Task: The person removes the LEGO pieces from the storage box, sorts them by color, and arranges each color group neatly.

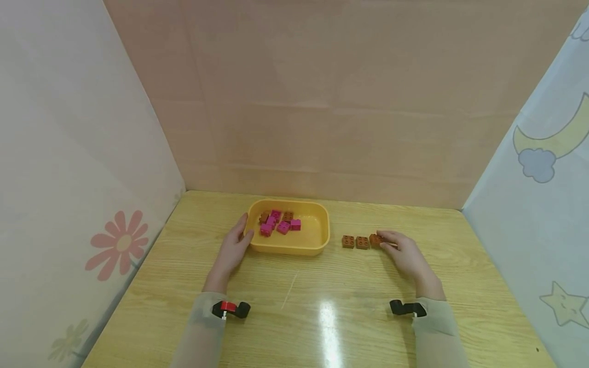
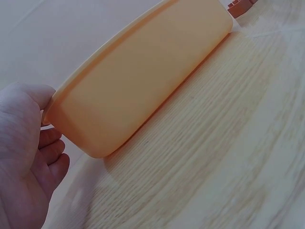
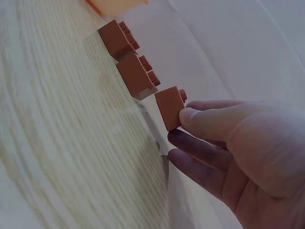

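My left hand point(image 1: 235, 244) grips the left end of a yellow plastic tub point(image 1: 289, 250), thumb over the rim in the left wrist view. Inside the tub lie several pink toy bricks point(image 1: 283, 227) and a couple of brown ones point(image 1: 288, 216), gathered toward its left side. To the right of the tub, two brown bricks point(image 1: 348, 242) point(image 3: 137, 76) sit in a row on the table. At the row's right end my right hand point(image 1: 405, 254) pinches a third brown brick point(image 3: 169, 107) between thumb and fingers, close beside its neighbour.
The wooden table point(image 1: 285, 317) ends at a plain beige back wall point(image 1: 331, 102). Panels with printed pictures stand left point(image 1: 60, 153) and right point(image 1: 543, 220). Light glares off the table's front middle.
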`<act>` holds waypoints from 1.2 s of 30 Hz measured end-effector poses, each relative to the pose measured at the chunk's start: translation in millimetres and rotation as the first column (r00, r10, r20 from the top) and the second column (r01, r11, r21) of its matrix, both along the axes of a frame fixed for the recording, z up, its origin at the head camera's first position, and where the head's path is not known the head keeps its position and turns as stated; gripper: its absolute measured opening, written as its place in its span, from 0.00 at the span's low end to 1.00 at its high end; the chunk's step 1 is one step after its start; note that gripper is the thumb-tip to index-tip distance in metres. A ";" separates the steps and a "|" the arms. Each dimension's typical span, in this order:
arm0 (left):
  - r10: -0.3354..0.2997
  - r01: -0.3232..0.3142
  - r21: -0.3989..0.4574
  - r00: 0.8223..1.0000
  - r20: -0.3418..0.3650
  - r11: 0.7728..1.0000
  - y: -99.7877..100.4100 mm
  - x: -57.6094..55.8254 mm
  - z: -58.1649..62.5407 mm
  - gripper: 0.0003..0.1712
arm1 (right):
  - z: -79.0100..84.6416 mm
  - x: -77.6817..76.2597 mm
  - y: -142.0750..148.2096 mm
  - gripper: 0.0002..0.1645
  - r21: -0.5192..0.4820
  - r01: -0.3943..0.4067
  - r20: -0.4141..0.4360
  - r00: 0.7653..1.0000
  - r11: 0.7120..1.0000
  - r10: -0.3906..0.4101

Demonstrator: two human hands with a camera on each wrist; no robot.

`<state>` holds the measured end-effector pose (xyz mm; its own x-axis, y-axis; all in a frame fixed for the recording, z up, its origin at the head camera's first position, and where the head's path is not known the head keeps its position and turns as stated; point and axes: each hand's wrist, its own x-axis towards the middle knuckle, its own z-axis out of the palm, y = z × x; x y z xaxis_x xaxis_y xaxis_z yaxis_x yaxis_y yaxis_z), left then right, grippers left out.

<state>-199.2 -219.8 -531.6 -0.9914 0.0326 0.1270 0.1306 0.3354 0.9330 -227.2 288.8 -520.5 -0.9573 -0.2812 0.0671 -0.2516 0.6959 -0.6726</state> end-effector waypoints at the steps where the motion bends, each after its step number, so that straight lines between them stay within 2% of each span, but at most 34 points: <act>1: 0.001 -0.001 0.002 1.000 0.002 1.000 0.0 0.2 0.0 0.38 | -0.9 -0.3 0.2 0.28 0.001 -0.001 0.002 1.000 1.000 0.001; 16: 0.002 -0.002 -0.001 1.000 0.004 1.000 0.6 0.8 0.8 0.38 | -0.9 0.4 -0.9 0.28 0.034 -0.025 0.013 1.000 0.999 0.024; 36: -0.002 0.002 0.015 1.000 -0.012 1.000 -0.6 -1.7 -2.3 0.38 | -3.8 -0.9 -2.7 0.27 0.022 -0.019 0.000 1.000 1.000 0.019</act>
<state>-200.8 -220.4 -533.9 -0.9897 0.0322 0.1393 0.1423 0.3213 0.9362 -228.0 286.1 -524.3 -0.9518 -0.3004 0.0610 -0.2649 0.7059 -0.6569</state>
